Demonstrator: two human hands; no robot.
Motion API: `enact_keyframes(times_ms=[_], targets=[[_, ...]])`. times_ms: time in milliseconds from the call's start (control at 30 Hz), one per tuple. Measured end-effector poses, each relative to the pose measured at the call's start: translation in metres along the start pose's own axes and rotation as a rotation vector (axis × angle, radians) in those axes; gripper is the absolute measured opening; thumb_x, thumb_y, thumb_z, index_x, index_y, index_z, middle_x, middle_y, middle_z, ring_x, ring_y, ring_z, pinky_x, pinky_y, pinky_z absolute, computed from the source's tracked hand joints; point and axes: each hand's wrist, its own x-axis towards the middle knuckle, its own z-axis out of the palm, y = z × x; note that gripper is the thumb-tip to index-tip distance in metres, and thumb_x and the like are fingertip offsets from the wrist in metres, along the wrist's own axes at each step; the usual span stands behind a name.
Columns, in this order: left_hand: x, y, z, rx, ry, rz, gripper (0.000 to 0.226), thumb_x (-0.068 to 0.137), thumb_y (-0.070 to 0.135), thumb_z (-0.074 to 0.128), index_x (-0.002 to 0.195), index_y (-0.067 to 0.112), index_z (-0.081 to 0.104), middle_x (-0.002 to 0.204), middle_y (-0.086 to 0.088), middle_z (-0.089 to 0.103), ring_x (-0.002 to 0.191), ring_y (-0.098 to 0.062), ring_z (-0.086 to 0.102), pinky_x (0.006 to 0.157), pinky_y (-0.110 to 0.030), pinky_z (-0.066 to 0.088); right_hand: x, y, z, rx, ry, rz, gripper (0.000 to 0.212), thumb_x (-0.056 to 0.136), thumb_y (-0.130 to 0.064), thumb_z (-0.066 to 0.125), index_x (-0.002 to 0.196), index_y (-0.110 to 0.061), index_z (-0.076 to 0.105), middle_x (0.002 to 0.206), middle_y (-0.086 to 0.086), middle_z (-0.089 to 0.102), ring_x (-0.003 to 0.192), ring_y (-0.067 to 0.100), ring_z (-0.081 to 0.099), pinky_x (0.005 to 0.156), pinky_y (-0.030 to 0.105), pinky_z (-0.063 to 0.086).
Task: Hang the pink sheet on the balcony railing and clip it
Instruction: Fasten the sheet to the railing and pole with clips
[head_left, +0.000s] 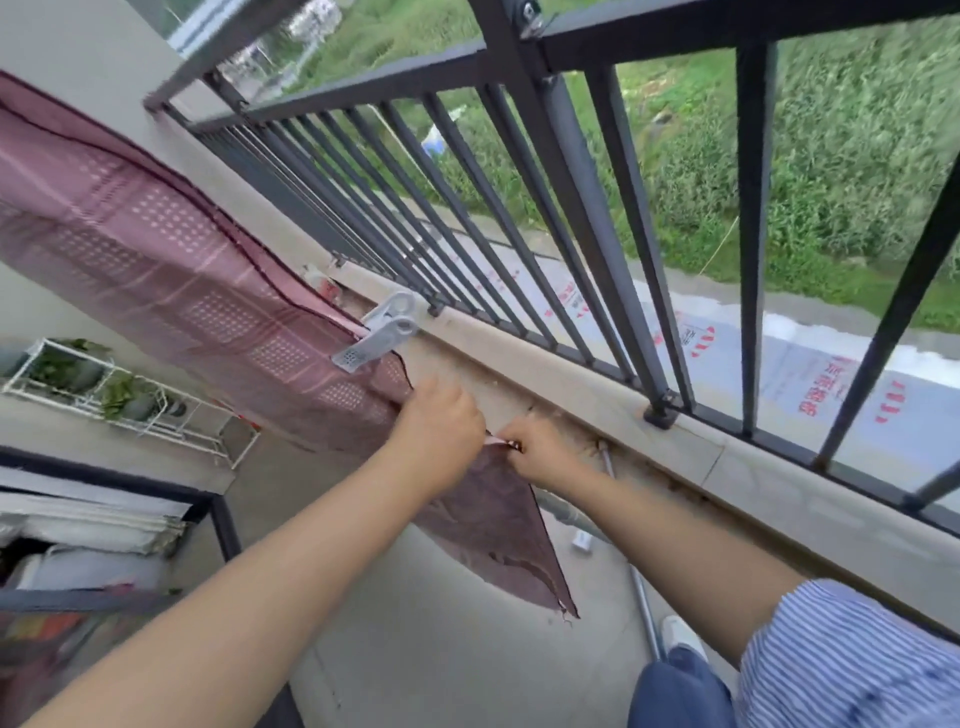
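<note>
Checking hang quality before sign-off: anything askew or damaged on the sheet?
Yes. The pink sheet is clipped by one pale clip, but past it the end droops in a loose triangle with a frayed, torn-looking corner. The left hand and right hand both grip that edge.

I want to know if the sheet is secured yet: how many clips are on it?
1: a white clip on the sheet's top edge, just above the left hand. More may be hidden out of frame.
</note>
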Motion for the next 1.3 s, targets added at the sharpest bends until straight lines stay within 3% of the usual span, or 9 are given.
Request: enact_keyframes(times_ms=[133,267,400,500,600,733,833,933,1300], targets=[[0.017,0.02,0.01,-0.044,-0.168,-0.008,0.032,0.092,0.01,0.029,0.117,0.004,0.048,0.122,-0.016,0.048,0.116,-0.03,0.04,0.099,-0.038,0.029,-0.01,0.011,-0.004,0.015,0.106,-0.025,0.046,0.068,-0.033,0.03,0.062,-0.001,0.063,0.077,0.026,0.066,0.075,0.031,0.061,0.059,0.028,0.034],[0.029,0.016,0.01,0.053,0.114,0.052,0.032,0.062,0.018,0.032,0.057,0.019,0.064,0.061,0.002,0.061,0.061,-0.017,0.06,0.061,-0.026,0.03,-0.013,0.019,-0.012,-0.026,0.184,-0.052,0.034,0.065,-0.014,0.039,0.078,0.001,0.067,0.083,0.022,0.068,0.084,0.032,0.064,0.072,0.036,0.048],[0.029,0.015,0.011,0.039,0.187,0.078,0.016,0.049,0.033,0.053,0.046,0.019,0.059,0.052,0.006,0.057,0.051,-0.013,0.058,0.047,-0.017,0.037,-0.009,0.021,-0.021,-0.019,0.064,-0.079,0.024,0.069,-0.01,0.049,0.082,-0.001,0.067,0.081,0.015,0.068,0.081,0.025,0.061,0.067,0.026,0.039],[0.03,0.013,0.013,-0.004,0.201,0.109,0.019,0.046,0.039,0.06,0.048,0.02,0.059,0.054,0.005,0.057,0.053,-0.013,0.058,0.046,-0.019,0.039,-0.011,0.027,-0.022,0.211,-0.153,-0.019,0.006,0.08,-0.014,0.063,0.082,-0.02,0.064,0.079,-0.002,0.065,0.069,-0.002,0.051,0.058,0.01,0.035],[0.027,0.008,0.015,-0.068,0.232,0.11,0.025,0.058,0.03,0.04,0.047,0.017,0.057,0.054,0.002,0.056,0.052,-0.017,0.057,0.052,-0.025,0.032,-0.009,0.035,-0.023,0.501,-0.208,0.195,0.03,0.087,0.003,0.041,0.111,-0.002,0.06,0.117,0.017,0.061,0.09,0.002,0.052,0.069,0.007,0.037],[0.022,0.004,0.017,-0.059,0.227,0.158,0.013,0.049,0.027,0.051,0.043,0.016,0.056,0.053,0.002,0.055,0.052,-0.018,0.059,0.05,-0.023,0.033,0.003,0.039,-0.014,0.251,-0.181,0.186,0.031,0.082,-0.004,0.056,0.113,-0.006,0.061,0.111,0.01,0.064,0.062,-0.005,0.054,0.051,-0.001,0.037],[0.015,0.005,0.02,-0.024,0.23,0.17,0.012,0.049,0.023,0.05,0.044,0.016,0.059,0.053,0.003,0.056,0.057,-0.018,0.062,0.047,-0.019,0.036,0.012,0.035,-0.001,0.021,-0.206,0.082,0.023,0.08,-0.013,0.062,0.1,-0.007,0.069,0.105,0.013,0.069,0.091,0.02,0.061,0.073,0.018,0.044],[0.009,0.005,0.026,-0.014,0.266,0.137,0.027,0.057,0.018,0.034,0.045,0.016,0.059,0.054,0.003,0.056,0.053,-0.018,0.06,0.055,-0.026,0.021,0.015,0.032,-0.003,-0.104,-0.131,0.058,0.022,0.084,-0.02,0.057,0.093,-0.006,0.071,0.098,0.016,0.07,0.094,0.03,0.061,0.081,0.036,0.047],[0.029,0.0,0.023,0.069,0.465,0.215,0.019,0.056,0.007,0.041,0.045,0.016,0.054,0.049,0.0,0.052,0.046,-0.02,0.053,0.055,-0.027,0.016,-0.029,0.037,0.004,0.076,-0.016,-0.019,0.062,0.068,-0.05,0.037,0.087,0.001,0.067,0.086,0.021,0.066,0.078,0.025,0.055,0.069,0.031,0.037]])
